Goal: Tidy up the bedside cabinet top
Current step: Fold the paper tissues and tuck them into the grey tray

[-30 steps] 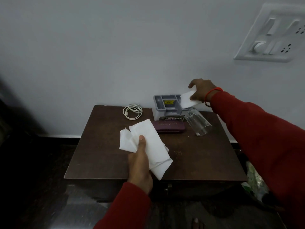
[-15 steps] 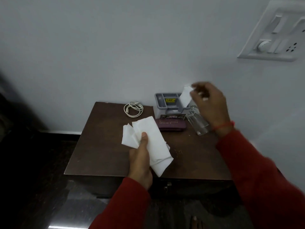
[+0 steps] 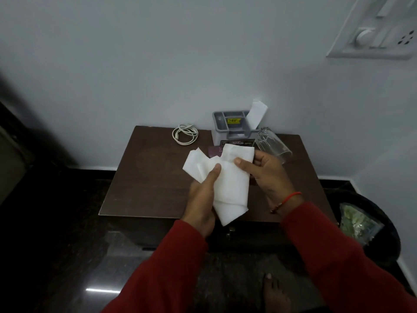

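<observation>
White tissues (image 3: 225, 181), a loose bundle of several sheets, at frame centre, held above the front half of the bedside cabinet top (image 3: 146, 177). Left hand (image 3: 203, 199) grips the bundle from below, thumb pressed flat on the upper face, fingers wrapped behind. Right hand (image 3: 268, 175) pinches the bundle's upper right edge, thumb on top, fingers curled underneath. Both arms in red sleeves; a red thread band (image 3: 287, 199) on the right wrist.

Behind the bundle, toward the top centre of the frame: grey organiser (image 3: 228, 126) at the back edge of the cabinet, against the wall. Open-topped, divided into several compartments. One folded white tissue (image 3: 257, 114) stands upright in the right-hand compartment, tilted right, top sticking above the rim. A yellow label (image 3: 233, 120) sits in a middle compartment; other compartments look empty, though the light is dim. A printed label on the organiser's front face, partly hidden.

Just right of the organiser: clear glass (image 3: 272, 144) lying on its side, mouth toward lower right, nothing visible in it. In front of the organiser a maroon case (image 3: 214, 152), mostly covered by the tissues. Left of the organiser: coiled white cable (image 3: 185, 137).

Lower right of frame: dark bin (image 3: 383, 222) on the floor beside the cabinet, with a clear bag of something green (image 3: 358, 222) in it. Upper right: white switch panel (image 3: 379, 32) on the wall. Bottom edge: a bare foot (image 3: 274, 292) on the dark floor.
</observation>
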A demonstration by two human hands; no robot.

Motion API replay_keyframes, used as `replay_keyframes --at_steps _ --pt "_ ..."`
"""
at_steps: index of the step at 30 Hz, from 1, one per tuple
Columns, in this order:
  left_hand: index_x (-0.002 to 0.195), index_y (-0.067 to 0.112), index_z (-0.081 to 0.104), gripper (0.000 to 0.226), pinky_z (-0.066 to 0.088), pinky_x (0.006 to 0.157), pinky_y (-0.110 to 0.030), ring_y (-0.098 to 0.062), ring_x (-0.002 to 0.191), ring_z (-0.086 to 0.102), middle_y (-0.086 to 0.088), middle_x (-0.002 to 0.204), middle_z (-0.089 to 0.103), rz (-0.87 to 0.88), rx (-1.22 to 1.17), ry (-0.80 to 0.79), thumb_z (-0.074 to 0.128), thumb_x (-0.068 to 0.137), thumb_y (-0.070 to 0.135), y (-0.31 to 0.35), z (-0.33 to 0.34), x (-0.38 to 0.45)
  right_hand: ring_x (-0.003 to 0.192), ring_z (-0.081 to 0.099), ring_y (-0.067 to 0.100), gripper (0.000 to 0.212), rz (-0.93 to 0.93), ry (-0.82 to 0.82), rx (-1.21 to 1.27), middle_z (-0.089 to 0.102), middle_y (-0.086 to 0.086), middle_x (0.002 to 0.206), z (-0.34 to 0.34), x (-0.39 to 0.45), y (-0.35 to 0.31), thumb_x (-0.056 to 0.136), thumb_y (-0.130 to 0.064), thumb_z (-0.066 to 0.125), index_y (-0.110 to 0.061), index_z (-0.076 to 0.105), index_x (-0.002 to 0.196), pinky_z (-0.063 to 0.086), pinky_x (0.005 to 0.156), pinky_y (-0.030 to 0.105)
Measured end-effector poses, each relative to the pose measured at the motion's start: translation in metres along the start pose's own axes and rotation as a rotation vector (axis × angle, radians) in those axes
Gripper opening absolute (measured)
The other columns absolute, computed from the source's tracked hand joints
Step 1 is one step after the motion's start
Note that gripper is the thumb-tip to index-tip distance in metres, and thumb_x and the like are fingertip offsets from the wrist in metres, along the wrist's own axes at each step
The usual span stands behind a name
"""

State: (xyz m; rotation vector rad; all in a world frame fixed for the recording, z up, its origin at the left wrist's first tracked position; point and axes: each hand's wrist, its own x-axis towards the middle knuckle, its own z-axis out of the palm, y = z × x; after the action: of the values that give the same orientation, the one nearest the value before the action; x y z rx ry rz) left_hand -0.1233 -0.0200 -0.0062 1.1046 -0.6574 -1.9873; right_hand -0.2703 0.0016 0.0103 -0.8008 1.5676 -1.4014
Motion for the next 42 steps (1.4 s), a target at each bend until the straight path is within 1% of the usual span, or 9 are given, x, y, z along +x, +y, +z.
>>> replay_keyframes --at_steps 4,12,15,19,23,26,33,38,42 --pt "0.116 0.015 0.069 0.024 0.057 0.095 -0.052 -0.035 0.11 0.07 -0.014 0.115 0.076 0.016 0.044 0.038 0.052 0.098 0.014 0.003 -0.002 0.004 0.091 0.074 0.02 0.03 -0.005 -0.018 0.067 0.077 0.008 0.104 -0.006 0.003 -0.002 0.085 -0.008 0.074 -0.012 0.069 0.114 0.06 0.075 0.032" --pt "0.118 0.02 0.07 0.02 0.057 0.096 -0.053 -0.026 0.105 0.074 -0.003 0.111 0.078 0.101 0.134 0.096 0.064 0.1 0.027 0.0 -0.01 0.009 0.089 0.074 0.021 0.032 0.068 -0.199 0.188 0.077 0.011 0.103 -0.001 0.0 -0.013 0.077 -0.016 0.074 -0.007 0.07 0.107 0.062 0.081 0.034" --pt "0.117 0.019 0.072 0.025 0.058 0.094 -0.055 -0.027 0.104 0.074 -0.004 0.108 0.079 0.1 0.086 0.103 0.07 0.095 0.031 0.001 -0.011 0.008 0.084 0.073 0.02 0.02 0.066 -0.174 0.141 0.077 0.011 0.099 0.006 -0.003 -0.008 0.085 -0.009 0.071 -0.006 0.071 0.105 0.061 0.079 0.034" --pt "0.124 0.016 0.069 0.038 0.062 0.086 -0.05 -0.03 0.102 0.076 -0.01 0.112 0.078 0.056 -0.031 0.079 0.063 0.097 0.042 0.004 -0.01 0.004 0.091 0.071 0.021 0.028 0.108 -0.15 0.104 0.074 0.015 0.108 0.014 -0.004 -0.002 0.087 -0.007 0.071 0.0 0.068 0.114 0.06 0.082 0.033" --pt "0.13 0.01 0.065 0.047 0.061 0.089 -0.051 -0.033 0.106 0.074 -0.017 0.117 0.076 0.048 -0.119 0.059 0.05 0.103 0.045 0.008 -0.008 0.001 0.089 0.072 0.017 0.023 0.198 -0.185 0.032 0.076 0.005 0.105 0.015 -0.005 0.0 0.089 -0.013 0.071 -0.011 0.07 0.112 0.06 0.079 0.042" --pt "0.133 0.01 0.063 0.05 0.058 0.094 -0.055 -0.036 0.111 0.072 -0.019 0.12 0.074 0.053 -0.141 0.046 0.051 0.102 0.047 0.011 -0.007 0.0 0.082 0.074 0.011 0.019 0.193 -0.214 0.016 0.077 0.0 0.097 0.017 -0.006 0.001 0.089 -0.009 0.069 -0.016 0.07 0.107 0.061 0.073 0.032" --pt "0.125 0.015 0.066 0.029 0.062 0.085 -0.046 -0.026 0.101 0.076 -0.008 0.11 0.079 0.118 -0.08 0.047 0.053 0.104 0.031 0.01 -0.006 -0.004 0.109 0.068 0.034 0.031 0.143 -0.101 0.079 0.073 0.015 0.115 0.015 -0.003 0.005 0.09 -0.011 0.068 -0.003 0.066 0.12 0.056 0.093 0.044" --pt "0.113 0.02 0.071 0.021 0.055 0.099 -0.056 -0.029 0.105 0.074 -0.006 0.109 0.079 0.137 -0.048 0.145 0.058 0.101 0.033 0.007 -0.01 0.001 0.112 0.066 0.035 0.027 0.15 0.024 0.233 0.072 0.017 0.115 0.006 0.002 0.007 0.096 -0.013 0.06 -0.005 0.064 0.122 0.05 0.101 0.052" --pt "0.117 0.018 0.071 0.027 0.052 0.103 -0.056 -0.028 0.107 0.074 -0.006 0.11 0.079 0.139 -0.055 0.118 0.056 0.102 0.035 0.009 -0.007 0.003 0.118 0.062 0.039 0.032 0.295 -0.025 0.464 0.069 0.022 0.121 0.006 0.004 0.005 0.096 -0.015 0.059 -0.002 0.061 0.126 0.049 0.102 0.054"
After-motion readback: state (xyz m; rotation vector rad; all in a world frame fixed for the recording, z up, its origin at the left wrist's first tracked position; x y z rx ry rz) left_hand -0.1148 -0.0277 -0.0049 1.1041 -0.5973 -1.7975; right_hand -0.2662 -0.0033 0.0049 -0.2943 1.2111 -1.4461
